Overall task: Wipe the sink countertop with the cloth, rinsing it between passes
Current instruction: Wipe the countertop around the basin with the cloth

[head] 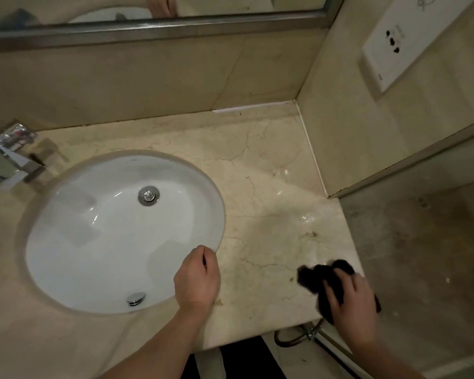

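Here, a view looks down on a beige marble countertop (271, 165) with an oval white sink (99, 242) set into it. The right hand (352, 302) presses a crumpled black cloth (316, 274) flat against the countertop's front right corner, fingers spread over the fabric and partly curled into it. The left hand (197, 277) rests at the sink's near right rim, fingers curled inward with nothing in them.

Around them: a chrome faucet (8, 157) stands at the far left, behind the sink. A round metal drain (148, 196) sits in the basin floor, and an overflow fitting (136, 298) on the near wall. Wet patches (307, 217) glisten on the marble beyond the cloth. A mirror (153, 9) with a metal frame runs along the back wall. A white wall socket (405, 42) is mounted on the right wall. A glass panel (422, 242) borders the countertop's right edge, close beside the cloth.
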Tool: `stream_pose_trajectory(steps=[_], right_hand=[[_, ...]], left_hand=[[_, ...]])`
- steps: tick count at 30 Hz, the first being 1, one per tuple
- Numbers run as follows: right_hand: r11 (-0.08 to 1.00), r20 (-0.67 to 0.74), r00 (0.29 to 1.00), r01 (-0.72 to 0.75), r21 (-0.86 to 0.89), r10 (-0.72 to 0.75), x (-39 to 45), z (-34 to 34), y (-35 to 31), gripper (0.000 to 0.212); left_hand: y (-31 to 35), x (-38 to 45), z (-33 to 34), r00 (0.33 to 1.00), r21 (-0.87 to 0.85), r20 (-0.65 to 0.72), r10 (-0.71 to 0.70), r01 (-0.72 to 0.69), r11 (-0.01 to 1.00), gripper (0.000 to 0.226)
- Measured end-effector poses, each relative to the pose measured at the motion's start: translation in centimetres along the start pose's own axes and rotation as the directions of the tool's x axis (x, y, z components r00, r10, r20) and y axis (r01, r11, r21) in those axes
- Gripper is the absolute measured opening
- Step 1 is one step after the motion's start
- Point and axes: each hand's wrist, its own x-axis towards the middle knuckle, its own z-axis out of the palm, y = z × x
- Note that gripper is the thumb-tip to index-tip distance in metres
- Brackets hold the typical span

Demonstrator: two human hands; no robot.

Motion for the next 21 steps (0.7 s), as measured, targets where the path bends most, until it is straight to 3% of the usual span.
stream_pose_trajectory(steps=[2, 4, 11, 14, 18, 21], right_hand=[[0.998, 0.041, 0.998, 0.055, -0.010, -0.055, 0.2, 0.1, 0.0, 0.047], [0.996, 0.049, 0.995, 0.090, -0.003, -0.090, 2.6, -0.2, -0.2, 0.039], [0.999, -0.095, 0.995, 0.017, 0.044, -0.012, 13.2, -0.1, -4.5, 0.032], [0.999, -0.098, 0.995, 0.005, 0.048, 0.000, 10.7, 0.8, -5.0, 0.030], [0.976, 0.004, 0.978, 0.210, 0.050, -0.211, 0.8, 2.7, -7.1, 0.029], [0.941, 0.051, 0.940, 0.335, 0.047, -0.337, -1.1, 3.1, -7.3, 0.033]], left_hand=[[0.1, -0.2, 0.0, 1.000, -0.010, -0.001, -0.011, 0.011, 1.000, 0.030], [0.2, -0.2, -0.1, 1.000, -0.010, -0.007, -0.007, 0.007, 1.000, 0.031], [0.1, -0.1, 0.2, 1.000, 0.021, -0.020, 0.008, -0.008, 1.000, 0.031], [0.2, -0.2, 0.2, 1.000, 0.014, -0.025, -0.002, 0.002, 1.000, 0.032], [0.3, -0.3, 0.0, 0.999, -0.005, -0.030, -0.015, 0.015, 1.000, 0.032], [0.2, -0.4, -0.1, 1.000, -0.030, -0.019, -0.024, 0.023, 0.999, 0.031]])
